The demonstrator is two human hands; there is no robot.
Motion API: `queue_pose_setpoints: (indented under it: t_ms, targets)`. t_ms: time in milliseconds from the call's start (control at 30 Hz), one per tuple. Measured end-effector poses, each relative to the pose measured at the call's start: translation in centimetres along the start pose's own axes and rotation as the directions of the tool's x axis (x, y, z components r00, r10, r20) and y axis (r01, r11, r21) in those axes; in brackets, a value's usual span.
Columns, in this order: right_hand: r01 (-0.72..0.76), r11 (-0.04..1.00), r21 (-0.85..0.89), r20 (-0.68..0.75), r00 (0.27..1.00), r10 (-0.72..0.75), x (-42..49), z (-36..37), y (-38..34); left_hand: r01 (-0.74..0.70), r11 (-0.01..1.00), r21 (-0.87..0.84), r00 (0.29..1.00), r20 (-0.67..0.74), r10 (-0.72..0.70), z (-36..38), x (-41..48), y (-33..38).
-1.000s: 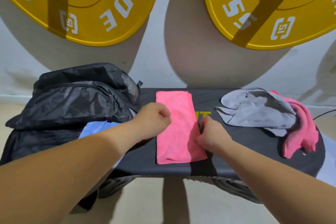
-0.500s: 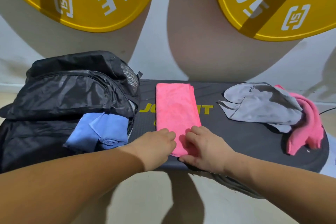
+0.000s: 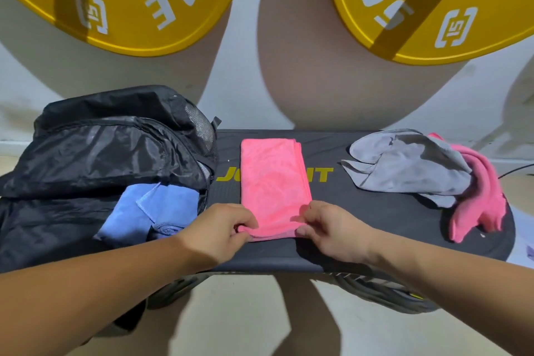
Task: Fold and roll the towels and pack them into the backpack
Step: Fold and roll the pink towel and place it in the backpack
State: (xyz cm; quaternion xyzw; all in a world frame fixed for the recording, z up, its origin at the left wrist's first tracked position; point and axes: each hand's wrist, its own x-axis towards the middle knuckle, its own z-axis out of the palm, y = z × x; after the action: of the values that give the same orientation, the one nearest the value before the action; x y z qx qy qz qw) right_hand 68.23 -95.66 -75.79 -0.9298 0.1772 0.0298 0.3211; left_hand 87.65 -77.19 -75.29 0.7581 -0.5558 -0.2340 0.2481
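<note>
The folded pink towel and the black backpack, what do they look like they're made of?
The folded pink towel looks like soft microfibre or terry: matte, with a fuzzy nap. The black backpack seems to be thin nylon or polyester: glossy and crinkled, with a mesh side pocket.

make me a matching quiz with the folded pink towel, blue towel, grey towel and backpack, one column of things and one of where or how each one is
Things
1. folded pink towel
2. blue towel
3. grey towel
4. backpack

Places or states
A. crumpled in a heap towards the right end of the bench
B. black, lying open at the left
C. near end pinched by the left hand and the right hand
D. tucked in the backpack's opening

Pairs: 1-C, 2-D, 3-A, 4-B
</note>
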Motion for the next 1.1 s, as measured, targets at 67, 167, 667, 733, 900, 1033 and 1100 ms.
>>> queue_pose_setpoints:
  t_ms: [67,167,667,733,900,1033,1100]
  targets:
    - [-0.105,0.985,0.137,0.048,0.994,0.1,-0.5,0.0,-0.1,0.1,0.993,-0.064,0.995,-0.018,-0.101,0.0,-0.2,0.1]
    - [-0.206,0.898,0.388,0.014,0.976,0.217,-0.8,0.3,-0.3,0.248,0.957,-0.153,0.968,0.065,-0.241,0.4,-0.4,-0.6]
    - [0.225,0.811,-0.54,-0.127,0.931,-0.343,-0.8,1.8,-1.7,-0.249,0.735,0.63,0.951,0.303,0.063,2.2,-1.1,2.6]
    - [0.318,0.736,-0.597,-0.054,0.9,-0.432,-1.4,2.3,-0.9,-0.254,0.766,0.59,0.96,0.251,0.125,2.3,-1.2,1.6]
    - [0.272,0.749,-0.605,-0.116,0.9,-0.42,-1.3,2.1,0.3,-0.255,0.801,0.541,0.967,0.145,0.209,3.0,-1.5,-0.3]
    - [0.293,0.794,-0.532,-0.046,0.927,-0.373,-1.3,1.6,0.2,-0.013,0.97,0.243,0.999,0.034,0.005,2.7,-1.4,-0.2]
    - [0.208,0.921,-0.328,-0.071,0.967,-0.243,-1.1,1.1,0.2,0.26,0.959,-0.111,0.965,-0.011,-0.262,1.8,-0.9,-0.1]
